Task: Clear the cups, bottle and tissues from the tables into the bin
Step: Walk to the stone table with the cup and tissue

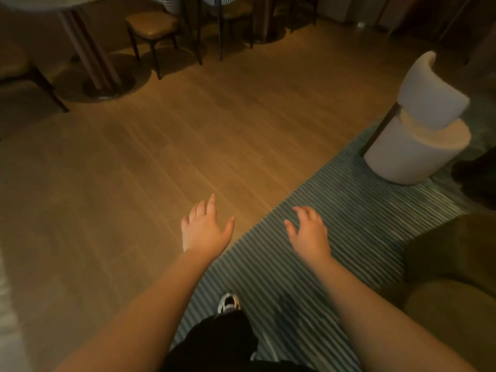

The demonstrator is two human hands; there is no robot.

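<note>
bare wood floor (166, 146) ahead, white chair (418, 135) right, stool (153, 25) far left

Dim, warm light, soft blur throughout, dark corners, wide-angle bending at the edges.

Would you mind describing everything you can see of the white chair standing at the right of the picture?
The white chair looks upholstered in a pale, nubbly fabric. It has a round drum-shaped base and a curved backrest that wraps round the seat, joined by a dark upright strut on its left side. It stands upright and unoccupied on the striped blue-green rug, close to the rug's edge by the wooden floor. Nothing else touches it; both hands are well short of it.
</note>
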